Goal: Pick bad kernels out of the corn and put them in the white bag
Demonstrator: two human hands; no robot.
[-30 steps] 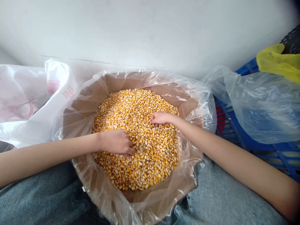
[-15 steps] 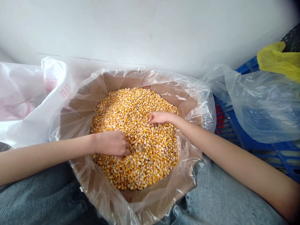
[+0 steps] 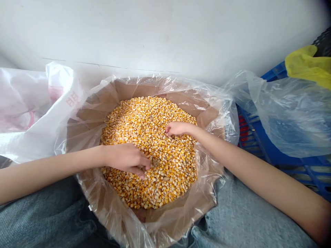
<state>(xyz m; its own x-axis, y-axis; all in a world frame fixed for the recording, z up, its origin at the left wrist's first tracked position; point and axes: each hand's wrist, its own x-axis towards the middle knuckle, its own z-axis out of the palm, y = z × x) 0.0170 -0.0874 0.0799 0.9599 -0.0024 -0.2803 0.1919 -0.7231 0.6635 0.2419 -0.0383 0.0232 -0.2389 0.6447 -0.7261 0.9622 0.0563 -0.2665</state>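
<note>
Yellow and white corn kernels (image 3: 155, 113) fill the bottom of a cardboard box (image 3: 137, 89) lined with clear plastic. Over the left part of the corn is my left hand (image 3: 129, 159), its thumb and fingers apart with nothing visible between them. Just right of its fingertips lies a brownish clump (image 3: 155, 162), and a smaller brown piece (image 3: 166, 178) rests below that. My right hand (image 3: 177, 128) is closed at the right side of the corn, its curled fingers low on the kernels; whatever they hold is hidden.
A white woven sack (image 3: 33, 137) stands on the left. At the right are a blue crate (image 3: 271, 144), a clear plastic bag (image 3: 292, 117) and a yellow bag (image 3: 307, 65). Behind the box rises a white wall (image 3: 155, 34). Denim-covered legs flank the box.
My left hand has shifted slightly right towards the brownish clump, and its thumb and fingers have spread apart. My right hand has hardly moved.
</note>
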